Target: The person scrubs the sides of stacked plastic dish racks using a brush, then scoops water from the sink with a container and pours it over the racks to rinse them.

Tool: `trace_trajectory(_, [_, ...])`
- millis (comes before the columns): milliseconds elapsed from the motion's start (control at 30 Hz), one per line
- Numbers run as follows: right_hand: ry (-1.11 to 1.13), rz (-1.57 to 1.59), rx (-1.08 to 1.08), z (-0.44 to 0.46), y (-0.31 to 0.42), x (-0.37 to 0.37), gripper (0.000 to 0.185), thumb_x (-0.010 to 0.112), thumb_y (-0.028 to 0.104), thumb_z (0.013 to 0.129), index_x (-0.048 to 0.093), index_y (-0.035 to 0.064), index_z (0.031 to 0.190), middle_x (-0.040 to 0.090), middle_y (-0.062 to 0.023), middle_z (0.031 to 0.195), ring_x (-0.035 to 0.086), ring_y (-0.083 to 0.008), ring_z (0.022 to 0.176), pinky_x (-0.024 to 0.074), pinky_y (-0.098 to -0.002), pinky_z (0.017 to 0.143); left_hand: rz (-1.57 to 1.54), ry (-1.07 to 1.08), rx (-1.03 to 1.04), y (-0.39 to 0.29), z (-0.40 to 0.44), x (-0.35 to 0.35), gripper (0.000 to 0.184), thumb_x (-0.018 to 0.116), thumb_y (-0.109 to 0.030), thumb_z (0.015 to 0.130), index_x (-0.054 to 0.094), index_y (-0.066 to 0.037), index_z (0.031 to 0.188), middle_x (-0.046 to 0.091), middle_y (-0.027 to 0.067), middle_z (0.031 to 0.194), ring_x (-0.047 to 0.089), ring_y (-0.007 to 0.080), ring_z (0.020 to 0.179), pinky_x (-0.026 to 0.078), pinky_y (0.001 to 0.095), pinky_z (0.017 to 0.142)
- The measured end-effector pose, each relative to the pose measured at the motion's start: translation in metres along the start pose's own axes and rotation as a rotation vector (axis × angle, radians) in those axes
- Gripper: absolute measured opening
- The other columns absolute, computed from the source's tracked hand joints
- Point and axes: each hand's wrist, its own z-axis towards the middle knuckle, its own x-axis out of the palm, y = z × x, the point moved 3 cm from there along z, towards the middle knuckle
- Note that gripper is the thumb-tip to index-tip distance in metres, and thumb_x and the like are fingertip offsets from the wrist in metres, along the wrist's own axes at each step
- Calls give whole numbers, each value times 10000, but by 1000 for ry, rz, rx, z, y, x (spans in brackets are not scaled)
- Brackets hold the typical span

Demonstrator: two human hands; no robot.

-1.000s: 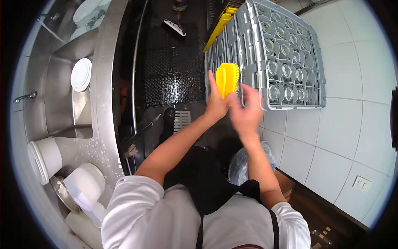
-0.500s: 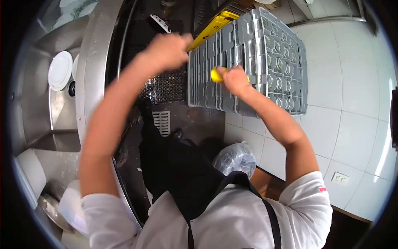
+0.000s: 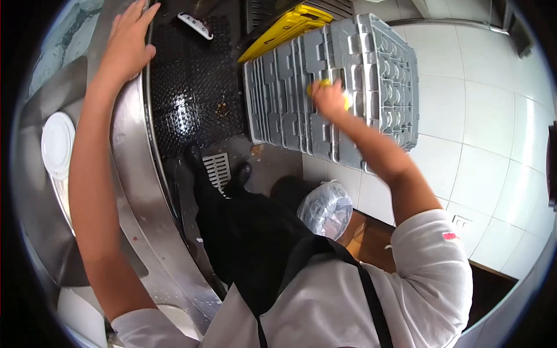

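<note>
Crates (image 3: 297, 95) are being scrubbed, it seems: brush (image 3: 346, 102) gripped by right hand (image 3: 329, 100), left hand (image 3: 129, 43) spread open; firm rubbing is needed.

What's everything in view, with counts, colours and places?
Brush: one, yellow, in right hand
Glass racks: stacked, count unclear, grey, upper centre
Glasses: several, clear, in racks
Lettered panel: one, yellow, beside racks
Lettered bar: one, white, near top
Rubber mat: count unclear, black, underfoot level
Drain grate: one, white, below mat
Lined bin: one, clear liner, centre
Sink counter: one, steel, left
Plate: at least one, white, left
Container: at least one, white, bottom left
Tiled wall: one, white, right
Wall outlet: one, white, right
Apron: one, black, worn
Shirt: one, white, worn
Shoes: two, black, by grate
Left hand: one, bare, counter edge
Right hand: one, bare, around brush
</note>
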Motion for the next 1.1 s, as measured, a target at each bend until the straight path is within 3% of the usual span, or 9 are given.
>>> trace_trajectory(33, [-24,24,-37,-31,19,18,165,507,157,936,610,87,1046,725,-66,835,698,-264,727,406,-478,888,-89,68,-61,4,1,5,771,679,-12,748,448,-113,1477,325,168,1584,285,345,1474,190,483,1225])
trace_trajectory(167, [-122,208,-28,-54,38,35,123,521,138,917,567,87,1019,708,-70,755,694,-255,680,456,-422,838,-98,65,-61,-3,2,-4,723,695,-42,759,481,-95,1448,367,180,1556,332,353,1446,221,470,1219])
trace_trajectory(300, [-153,475,406,-5,30,-1,104,554,112,886,540,80,985,704,-107,700,715,-284,677,511,-397,699,-135,92,-51,-3,2,-6,703,653,-15,773,485,-110,1449,359,192,1560,317,389,1449,208,478,1217])
trace_trajectory(500, [-52,1346,1171,7,43,-23,510,812,354,775,620,11,1100,712,-255,925,698,-407,920,527,-489,841,-71,118,-15,-18,8,-15,650,729,-233,844,501,-114,1440,378,219,1541,331,404,1437,215,502,1202])
trace_trajectory(600, [-73,1553,1184,8,40,-31,615,806,458,773,642,0,1150,695,-284,1024,670,-427,1008,524,-495,863,-42,125,-5,-29,11,-17,683,763,-307,819,521,-103,1424,369,255,1535,331,417,1433,217,528,1193])
trace_trajectory(667, [-258,1615,1103,18,30,-50,600,737,460,827,634,-19,1173,704,-284,937,685,-448,913,529,-519,839,-40,148,-15,-32,15,-20,689,762,-369,835,521,-110,1426,378,263,1528,323,427,1437,216,531,1190])
trace_trajectory(800, [-504,1449,918,41,7,-97,407,726,379,852,651,-13,929,676,-272,769,668,-477,757,544,-533,711,-115,162,-35,-25,31,-13,746,760,-434,841,482,-133,1464,380,265,1529,309,416,1450,195,524,1197])
trace_trajectory(933, [-758,1413,819,77,8,-72,233,660,197,899,546,2,953,667,-254,772,667,-466,744,542,-545,683,-24,171,-36,-1,66,4,855,735,-508,844,365,-169,1537,339,260,1555,287,409,1462,189,545,1192])
trace_trajectory(1100, [-366,1335,811,30,33,29,174,550,124,954,501,30,1091,642,-275,820,634,-482,779,492,-550,700,305,232,-331,35,114,34,978,658,-651,831,210,-222,1588,267,237,1594,293,419,1455,296,570,1140])
